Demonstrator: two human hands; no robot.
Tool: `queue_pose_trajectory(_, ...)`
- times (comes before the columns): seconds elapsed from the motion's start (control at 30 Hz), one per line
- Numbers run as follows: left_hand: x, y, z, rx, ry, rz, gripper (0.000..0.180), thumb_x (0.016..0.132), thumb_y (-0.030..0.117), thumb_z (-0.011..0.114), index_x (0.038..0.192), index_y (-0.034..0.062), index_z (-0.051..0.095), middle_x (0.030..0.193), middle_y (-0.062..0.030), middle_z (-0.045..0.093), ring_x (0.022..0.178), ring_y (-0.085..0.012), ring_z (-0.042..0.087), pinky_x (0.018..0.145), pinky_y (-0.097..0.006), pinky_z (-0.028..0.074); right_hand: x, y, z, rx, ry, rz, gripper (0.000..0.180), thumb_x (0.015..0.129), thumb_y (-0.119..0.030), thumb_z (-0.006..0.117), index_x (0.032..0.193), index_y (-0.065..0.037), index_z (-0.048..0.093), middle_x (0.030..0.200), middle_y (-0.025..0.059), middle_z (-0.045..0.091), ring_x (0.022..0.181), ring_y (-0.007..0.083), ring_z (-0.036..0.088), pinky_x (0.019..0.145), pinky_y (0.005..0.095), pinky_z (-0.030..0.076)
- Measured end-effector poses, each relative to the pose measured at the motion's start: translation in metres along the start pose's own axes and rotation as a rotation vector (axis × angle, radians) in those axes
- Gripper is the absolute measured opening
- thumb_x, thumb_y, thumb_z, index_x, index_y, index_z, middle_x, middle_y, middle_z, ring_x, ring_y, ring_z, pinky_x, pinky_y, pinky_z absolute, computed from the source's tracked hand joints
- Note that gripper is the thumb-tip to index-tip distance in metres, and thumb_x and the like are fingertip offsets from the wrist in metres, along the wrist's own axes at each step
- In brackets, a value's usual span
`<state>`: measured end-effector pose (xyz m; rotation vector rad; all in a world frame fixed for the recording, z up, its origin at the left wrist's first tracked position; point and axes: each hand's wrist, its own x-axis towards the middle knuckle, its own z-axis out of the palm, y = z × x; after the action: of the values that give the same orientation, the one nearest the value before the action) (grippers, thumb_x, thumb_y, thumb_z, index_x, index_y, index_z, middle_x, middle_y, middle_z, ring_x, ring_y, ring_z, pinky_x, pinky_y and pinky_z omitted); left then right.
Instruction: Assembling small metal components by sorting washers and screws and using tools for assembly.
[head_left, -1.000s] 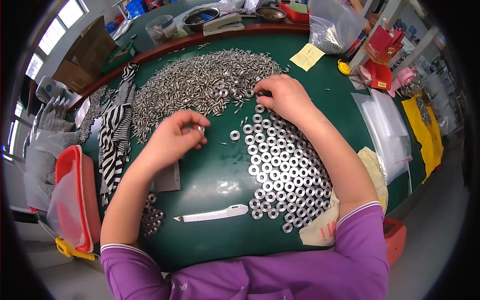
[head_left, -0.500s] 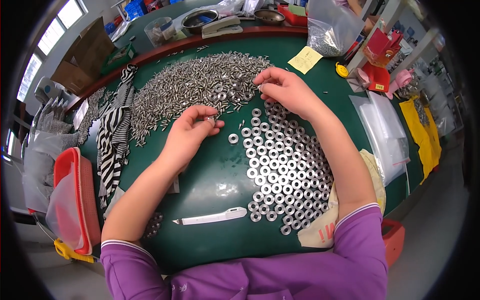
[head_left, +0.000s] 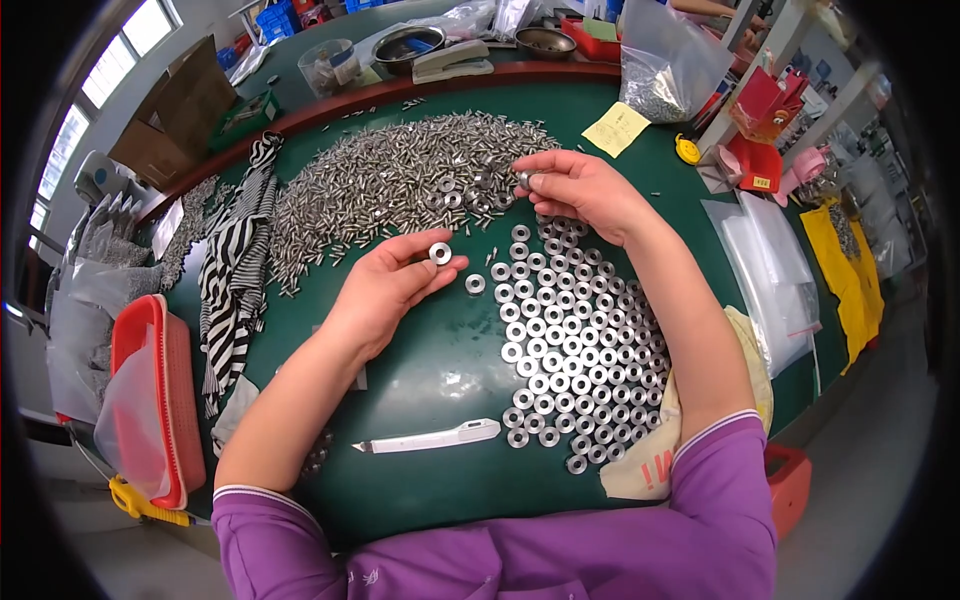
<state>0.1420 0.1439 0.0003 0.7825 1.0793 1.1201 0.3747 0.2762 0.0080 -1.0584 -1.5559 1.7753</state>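
Between the thumb and fingers of my left hand point(head_left: 385, 285) is a metal ring point(head_left: 440, 253), its round face and dark hole turned toward me. My right hand point(head_left: 590, 195) pinches another metal ring point(head_left: 524, 180) at the right end of the pin heap. Small metal pins point(head_left: 370, 180) lie heaped beyond both hands, with a few loose rings point(head_left: 447, 185) on top. Below my right hand, many rings point(head_left: 570, 345) are spread flat in rough rows on the green table point(head_left: 420, 390). One ring point(head_left: 475, 284) sits apart, near two loose pins point(head_left: 491, 256).
A white utility knife point(head_left: 428, 437) lies near me. Striped cloth point(head_left: 236, 270) and a red basket point(head_left: 160, 400) are at left. Clear plastic bags point(head_left: 765, 280), a yellow note point(head_left: 615, 130) and a bag of metal parts point(head_left: 665, 70) are at right.
My left hand has shifted slightly right and nearer, and the ring in it now shows its face. My right hand stays by the heap, and its ring has come into view.
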Motion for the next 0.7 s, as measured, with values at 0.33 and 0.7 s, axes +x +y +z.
queue_pose_trajectory(0.33,0.019,-0.002,-0.019,0.582,-0.008,0.033,0.028,0.090,0.005,0.061,0.117,-0.0021,0.055,0.099,-0.0052,0.064,0.088,-0.0129,0.065,0.078,-0.022,0.052,0.008,0.013,-0.005,-0.482,0.080,-0.238,0.029,0.086,-0.007,0.064,0.115,-0.004,0.063,0.098,0.0029,0.064,0.091,0.0094,0.060,0.082,0.0252,0.050)
queue_pose_trajectory(0.7,0.023,-0.015,0.000,1.181,-0.107,0.513,0.018,0.084,-0.001,0.057,0.098,0.0025,0.067,0.091,-0.0107,0.059,0.085,-0.0244,0.060,0.078,-0.031,0.048,0.003,0.025,-0.002,-1.123,0.089,-0.429,0.023,0.084,-0.015,0.062,0.105,-0.007,0.067,0.105,0.0112,0.062,0.105,0.0291,0.056,0.093,0.0384,0.045)
